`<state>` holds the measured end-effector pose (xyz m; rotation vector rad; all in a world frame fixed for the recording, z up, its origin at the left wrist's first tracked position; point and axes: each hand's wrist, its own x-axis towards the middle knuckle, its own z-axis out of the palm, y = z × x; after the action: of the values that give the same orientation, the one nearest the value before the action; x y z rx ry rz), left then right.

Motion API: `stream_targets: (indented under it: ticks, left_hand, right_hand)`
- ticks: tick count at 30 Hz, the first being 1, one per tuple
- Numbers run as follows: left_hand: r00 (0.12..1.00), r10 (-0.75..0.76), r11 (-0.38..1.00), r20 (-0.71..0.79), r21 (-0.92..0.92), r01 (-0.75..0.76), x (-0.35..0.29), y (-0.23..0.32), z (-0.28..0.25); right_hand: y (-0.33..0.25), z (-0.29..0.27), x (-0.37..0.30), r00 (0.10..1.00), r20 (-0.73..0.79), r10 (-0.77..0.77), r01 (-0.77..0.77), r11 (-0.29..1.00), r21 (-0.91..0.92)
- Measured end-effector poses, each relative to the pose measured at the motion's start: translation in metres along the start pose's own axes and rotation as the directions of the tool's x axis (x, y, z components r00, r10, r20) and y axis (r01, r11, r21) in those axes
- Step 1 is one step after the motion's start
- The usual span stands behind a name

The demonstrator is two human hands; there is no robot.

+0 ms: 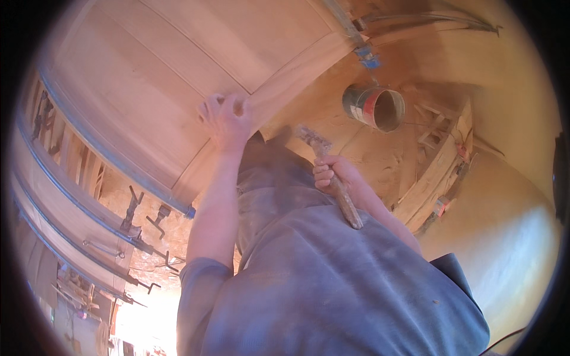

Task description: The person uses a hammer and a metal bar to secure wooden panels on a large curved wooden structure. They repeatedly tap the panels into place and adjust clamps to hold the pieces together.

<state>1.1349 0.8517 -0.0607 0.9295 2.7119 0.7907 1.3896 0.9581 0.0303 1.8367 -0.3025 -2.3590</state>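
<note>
My left hand (228, 124) rests near the right edge of a large wooden panel (136, 89), its fingers bent and spread apart on the surface. I see nothing held in it, though the undersides of the fingers are hidden. In front of my body, my right hand (333, 177) is wrapped around the wooden handle of a hammer (347, 204). The worn, dusty hammer head (313, 140) points up and away from me, and the handle's end lies close to my blue-grey shirt. Along the panel's near-left edge runs a blue metal clamp bar (113, 154).
Several more clamps with crank handles (155, 255) line the left side, around other wooden panels (65, 207). To the right, a metal bucket (371, 107) lies tipped on the dusty floor. Wood boards (442, 160) stand further right. A blue clamp end (369, 58) shows beyond the panel.
</note>
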Motion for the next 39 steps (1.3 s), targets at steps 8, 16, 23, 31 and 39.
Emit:
stream_targets:
  ticks: [8, 16, 23, 31, 39]
  left_hand:
    - [0.997, 0.06, 0.997, 0.045, -0.045, -0.058, 0.011, -0.02, -0.003]
    - [0.991, 0.122, 0.992, 0.061, -0.023, -0.121, 0.006, -0.038, -0.018]
    - [0.97, 0.224, 0.974, 0.09, -0.045, -0.221, -0.009, -0.065, -0.014]
    - [0.918, 0.342, 0.938, 0.2, -0.014, -0.346, -0.057, -0.062, -0.026]
    - [0.875, 0.275, 0.937, 0.398, 0.091, -0.336, -0.057, -0.063, -0.035]
  right_hand:
    - [0.002, -0.01, 0.006, 0.997, 0.035, 0.064, -0.065, 0.998, 0.018]
    - [0.001, -0.015, -0.004, 0.999, 0.048, 0.02, -0.021, 1.0, 0.022]
    - [-0.002, -0.033, -0.011, 0.999, 0.05, 0.013, -0.019, 0.99, 0.137]
    - [-0.012, -0.015, -0.008, 1.0, 0.014, -0.019, 0.018, 0.994, 0.104]
    - [-0.029, 0.067, 0.0, 0.989, 0.116, -0.091, 0.082, 0.993, 0.084]
